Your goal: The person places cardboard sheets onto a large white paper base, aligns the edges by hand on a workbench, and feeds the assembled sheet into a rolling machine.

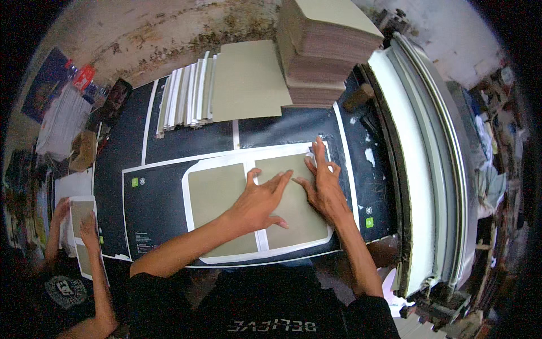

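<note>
Two grey-brown cardboard panels, the left panel [217, 195] and the right panel [299, 217], lie side by side on a white sheet [262, 240]. White margins surround them, with a narrow white strip between, like an opened book cover. My left hand [261, 198] lies across the strip and the right panel, fingers spread, thumb stretched toward me. My right hand [324, 189] rests at the right panel's far right corner, its fingers apart and one reaching past the sheet's far edge. Neither hand grips anything.
A black work surface [164, 198] with white lines lies underneath. Behind are a row of white and grey strips [186, 93], flat cardboard [248, 79] and a tall board stack [316, 51]. A long machine with rollers [429, 152] stands right. A co-worker's hands hold a similar cover [84, 226] at left.
</note>
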Demonstrator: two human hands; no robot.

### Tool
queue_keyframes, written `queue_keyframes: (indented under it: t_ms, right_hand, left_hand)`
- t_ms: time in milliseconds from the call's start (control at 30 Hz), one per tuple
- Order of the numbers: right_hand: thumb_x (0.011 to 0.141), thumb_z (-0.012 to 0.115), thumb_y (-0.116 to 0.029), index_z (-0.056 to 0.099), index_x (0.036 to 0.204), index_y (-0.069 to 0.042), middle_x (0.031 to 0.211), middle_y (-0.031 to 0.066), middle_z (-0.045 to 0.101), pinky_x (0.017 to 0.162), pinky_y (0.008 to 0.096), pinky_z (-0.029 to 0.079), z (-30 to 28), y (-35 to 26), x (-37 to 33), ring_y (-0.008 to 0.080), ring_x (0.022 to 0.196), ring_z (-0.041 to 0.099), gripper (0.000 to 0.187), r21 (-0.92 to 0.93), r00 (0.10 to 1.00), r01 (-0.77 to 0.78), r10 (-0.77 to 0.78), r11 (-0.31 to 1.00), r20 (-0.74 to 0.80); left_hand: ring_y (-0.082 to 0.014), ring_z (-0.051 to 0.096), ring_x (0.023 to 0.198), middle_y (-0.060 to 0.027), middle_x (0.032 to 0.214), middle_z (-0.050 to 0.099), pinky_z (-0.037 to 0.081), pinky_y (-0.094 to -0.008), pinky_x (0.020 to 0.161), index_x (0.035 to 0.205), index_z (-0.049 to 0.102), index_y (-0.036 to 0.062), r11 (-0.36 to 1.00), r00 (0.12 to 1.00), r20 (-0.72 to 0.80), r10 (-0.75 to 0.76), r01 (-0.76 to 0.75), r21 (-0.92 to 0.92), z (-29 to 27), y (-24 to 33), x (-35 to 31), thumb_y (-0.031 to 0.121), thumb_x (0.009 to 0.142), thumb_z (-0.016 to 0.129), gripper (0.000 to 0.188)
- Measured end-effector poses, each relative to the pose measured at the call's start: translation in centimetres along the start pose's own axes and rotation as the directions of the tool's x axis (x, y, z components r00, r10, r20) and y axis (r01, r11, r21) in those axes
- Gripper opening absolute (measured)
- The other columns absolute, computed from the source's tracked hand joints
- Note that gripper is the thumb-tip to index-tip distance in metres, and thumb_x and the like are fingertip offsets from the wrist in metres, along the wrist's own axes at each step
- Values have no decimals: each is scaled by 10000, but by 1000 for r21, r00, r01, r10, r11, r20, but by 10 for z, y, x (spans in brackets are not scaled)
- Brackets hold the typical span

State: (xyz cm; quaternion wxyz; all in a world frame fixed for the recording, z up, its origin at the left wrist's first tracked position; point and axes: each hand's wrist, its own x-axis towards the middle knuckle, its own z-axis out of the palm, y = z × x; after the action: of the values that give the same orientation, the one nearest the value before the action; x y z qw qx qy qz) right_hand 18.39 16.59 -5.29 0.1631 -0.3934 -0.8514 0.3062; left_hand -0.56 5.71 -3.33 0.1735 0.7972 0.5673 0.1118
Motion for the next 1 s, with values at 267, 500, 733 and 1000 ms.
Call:
queue_keyframes:
  t_ms: [267,500,733,1000]
  right_hand:
    - [879,701,-26,84,1606,-118,1490,314,384,1143,498,320,20,-17,-6,440,1289,526,958,62,997,10,-5,998,-75]
    - [801,746,40,650,1256,-59,1213,127,681,949,362,500,45,-76,-25,201,981,699,475,129,961,243,-220,961,-168]
    - [910,675,-15,690,1127,14,1035,138,739,819,303,566,107,-129,0,203,916,732,219,494,946,201,-298,846,126]
    - [978,637,-66,698,1088,60,962,124,718,782,277,550,143,-117,4,170,863,701,178,637,973,48,-180,770,145]
  left_hand:
    - [-279,655,1008,-167,988,690,281,-589,998,1303,526,-5,986,960,-250,-127,95,-137,20,-3,-42,317,816,778,636]
    - [-313,582,1057,-148,1052,640,370,-487,924,1160,626,57,744,542,-539,-645,608,-278,-27,-111,-132,473,756,818,611]
    - [-410,519,1127,-225,1151,544,429,-524,943,1163,565,-32,849,647,-560,-518,468,-245,-2,-126,-131,469,671,881,770]
    - [-375,516,1070,-184,1030,554,428,-474,942,1043,549,42,866,683,-533,-499,367,-341,-6,-145,-130,396,576,943,706]
